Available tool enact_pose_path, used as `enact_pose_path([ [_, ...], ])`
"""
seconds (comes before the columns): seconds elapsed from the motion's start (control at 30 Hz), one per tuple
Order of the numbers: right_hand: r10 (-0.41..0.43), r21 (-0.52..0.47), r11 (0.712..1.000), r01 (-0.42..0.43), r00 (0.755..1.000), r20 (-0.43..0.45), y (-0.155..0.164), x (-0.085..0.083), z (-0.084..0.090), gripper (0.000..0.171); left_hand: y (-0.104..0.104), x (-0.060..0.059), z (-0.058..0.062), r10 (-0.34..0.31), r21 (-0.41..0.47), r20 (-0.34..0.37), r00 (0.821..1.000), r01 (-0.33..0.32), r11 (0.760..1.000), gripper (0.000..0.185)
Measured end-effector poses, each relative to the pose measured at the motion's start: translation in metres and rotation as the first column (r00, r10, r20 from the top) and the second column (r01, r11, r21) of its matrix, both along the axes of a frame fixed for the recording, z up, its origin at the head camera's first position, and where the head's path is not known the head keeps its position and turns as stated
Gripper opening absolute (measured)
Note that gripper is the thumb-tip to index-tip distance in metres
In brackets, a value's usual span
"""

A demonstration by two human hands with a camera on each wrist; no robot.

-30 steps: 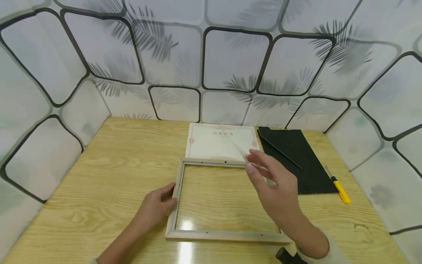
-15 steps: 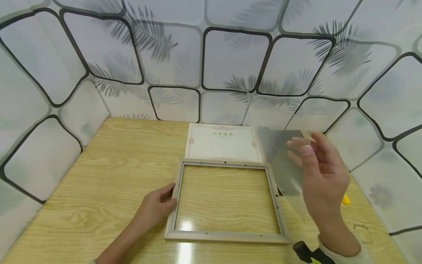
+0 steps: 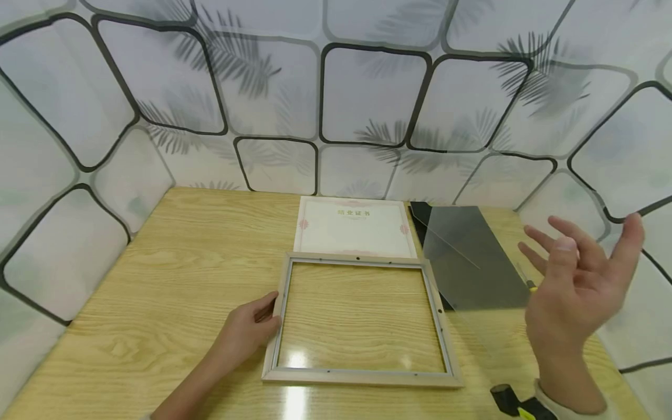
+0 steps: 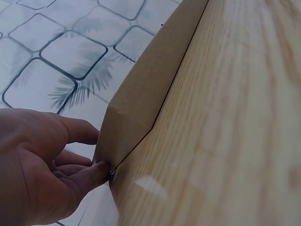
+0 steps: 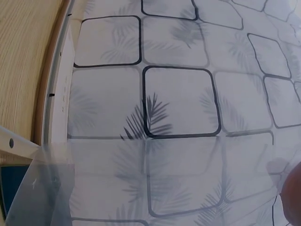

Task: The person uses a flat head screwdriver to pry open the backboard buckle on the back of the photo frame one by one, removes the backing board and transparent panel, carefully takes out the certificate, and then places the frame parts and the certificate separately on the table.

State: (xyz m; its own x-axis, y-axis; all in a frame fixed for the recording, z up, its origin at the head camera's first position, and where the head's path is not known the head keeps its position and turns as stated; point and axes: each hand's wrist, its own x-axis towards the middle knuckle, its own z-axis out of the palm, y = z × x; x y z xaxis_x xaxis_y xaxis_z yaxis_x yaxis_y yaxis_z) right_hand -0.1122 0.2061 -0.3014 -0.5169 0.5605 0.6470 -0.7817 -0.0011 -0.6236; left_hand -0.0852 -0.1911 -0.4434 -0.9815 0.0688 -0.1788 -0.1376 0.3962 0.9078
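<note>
right now my left hand (image 3: 247,329) rests on the light wooden table (image 3: 157,274), its fingers lightly curled against the left rail of the pale rectangular wooden picture frame (image 3: 361,377); in the left wrist view the fingertips (image 4: 96,170) press at the frame's outer corner (image 4: 123,136). it is a steadying touch, not a wrapped grip. the frame lies flat near the front of the table, and the wood grain shows through its opening.

my right hand (image 3: 577,291) is raised above the table's right side, palm up, fingers spread wide and holding nothing. just to its left a thin clear plastic sheet (image 3: 467,262) lies slanted over the flat black backing board (image 3: 420,213), apart from my fingers; in the right wrist view the sheet (image 5: 141,183) fills the lower part of the picture, with the patterned wall showing through it.

behind the frame, touching its far rail, lies a white certificate with a reddish border (image 3: 354,227). a slim tool with a yellow handle (image 3: 529,284) peeks out between the sheet and my right hand. a black-and-yellow band (image 3: 517,405) sits at my right wrist.
</note>
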Motion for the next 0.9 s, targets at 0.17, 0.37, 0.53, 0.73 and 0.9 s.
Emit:
enact_pose_path([
  [0.17, -0.126, 0.039, 0.991, 0.125, 0.992, 0.026, 0.006, 0.004, -0.003, 0.056, 0.0, 0.0, 0.001, -0.002, -0.005, 0.005, 1.0, 0.002, 1.0, 0.056],
  [0.37, -0.26, 0.194, 0.949, 0.246, 0.965, 0.046, 0.018, 0.004, -0.013, 0.03, 0.0, 0.0, 0.001, -0.002, 0.002, 0.015, 1.0, 0.002, 1.0, 0.057],
  [0.53, -0.348, 0.287, 0.91, 0.299, 0.927, 0.138, 0.033, 0.001, -0.019, 0.029, -0.001, 0.0, 0.001, -0.012, 0.012, 0.016, 1.0, 0.012, 1.0, 0.058],
  [0.73, -0.244, 0.283, 0.943, 0.172, 0.94, 0.24, 0.055, -0.005, -0.026, 0.035, -0.003, 0.002, 0.0, -0.026, 0.008, 0.006, 1.0, 0.026, 1.0, 0.059],
  [0.9, -0.105, 0.282, 0.958, -0.052, 0.852, 0.513, 0.08, -0.004, -0.024, 0.055, -0.002, 0.001, 0.0, -0.026, 0.004, 0.006, 1.0, 0.026, 1.0, 0.059],
])
